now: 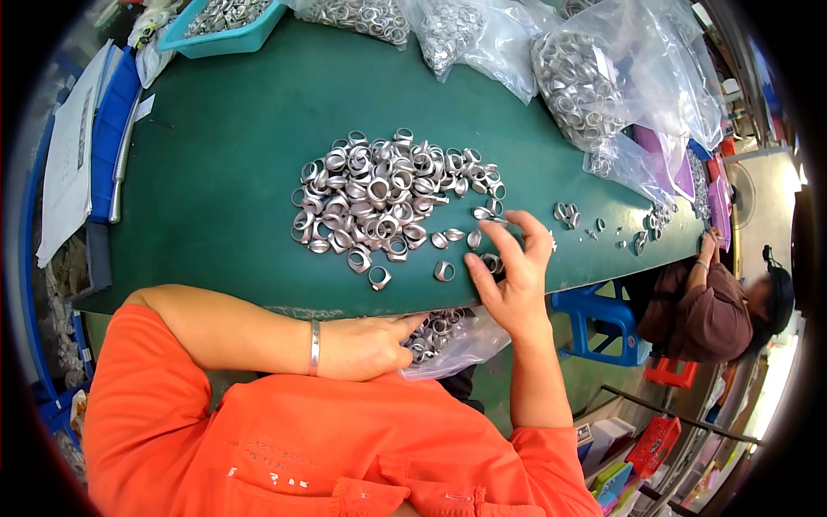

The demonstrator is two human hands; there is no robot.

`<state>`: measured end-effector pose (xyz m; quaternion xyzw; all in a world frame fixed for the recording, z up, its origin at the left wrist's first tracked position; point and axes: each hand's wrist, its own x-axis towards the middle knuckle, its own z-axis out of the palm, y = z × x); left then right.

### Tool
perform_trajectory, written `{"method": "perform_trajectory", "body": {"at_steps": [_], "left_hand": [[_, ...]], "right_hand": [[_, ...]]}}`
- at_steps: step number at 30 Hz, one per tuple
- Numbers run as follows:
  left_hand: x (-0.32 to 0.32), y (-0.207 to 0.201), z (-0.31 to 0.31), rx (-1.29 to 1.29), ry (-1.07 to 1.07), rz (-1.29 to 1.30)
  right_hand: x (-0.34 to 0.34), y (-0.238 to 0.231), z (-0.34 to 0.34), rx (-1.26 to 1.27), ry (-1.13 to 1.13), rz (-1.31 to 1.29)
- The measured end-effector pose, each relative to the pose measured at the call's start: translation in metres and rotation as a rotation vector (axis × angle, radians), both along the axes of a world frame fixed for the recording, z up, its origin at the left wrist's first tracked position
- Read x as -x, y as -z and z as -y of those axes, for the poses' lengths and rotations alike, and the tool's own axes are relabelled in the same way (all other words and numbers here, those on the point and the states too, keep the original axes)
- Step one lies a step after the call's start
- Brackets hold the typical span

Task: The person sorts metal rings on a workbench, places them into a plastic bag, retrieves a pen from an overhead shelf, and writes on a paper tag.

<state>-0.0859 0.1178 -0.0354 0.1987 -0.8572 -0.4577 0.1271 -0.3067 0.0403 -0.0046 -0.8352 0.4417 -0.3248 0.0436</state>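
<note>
A loose pile of silver-grey metal rings [379, 189] lies on the green tabletop [215, 112]. My right hand [515, 276] is over the pile's right edge, with thumb and forefinger spread apart and nothing seen between them. A ring [491, 263] shows beneath that hand, and another single ring [444, 270] lies to its left. Below the table's front edge, my left hand [370, 346] grips the rim of a clear plastic bag [482, 334]. Rings [438, 332] fill the part of the bag that shows. Some of the left fingers are hidden.
Clear bags of rings [577, 82] and a turquoise tray [226, 39] of small metal parts line the far side. Papers [73, 164] and a blue bin [116, 129] stand at left. At right, a person [711, 314] sits by the table near a blue stool [603, 323].
</note>
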Motion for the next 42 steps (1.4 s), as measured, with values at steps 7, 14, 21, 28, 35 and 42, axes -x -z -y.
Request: {"method": "perform_trajectory", "body": {"at_steps": [7,14,21,28,35,42], "left_hand": [[0.001,0.000,0.001,0.014,0.003,0.005],[0.003,-0.001,0.000,0.035,0.004,0.009],[0.002,0.001,-0.001,0.052,-0.015,-0.028],[0.002,-0.005,0.003,0.067,0.009,-0.037],[0.003,-0.001,0.000,0.014,0.018,0.016],[0.003,0.000,0.001,0.057,0.002,-0.044]], "right_hand": [[0.005,0.011,0.005,-0.092,0.084,0.081],[0.001,0.014,0.017,-0.055,0.050,0.010],[0.015,0.003,-0.028,-0.290,-0.386,0.143],[-0.012,-0.011,-0.024,-0.164,-0.310,0.243],[-0.029,0.005,-0.001,-0.313,-0.196,0.197],[-0.046,0.005,0.006,-0.272,-0.243,0.178]]}}
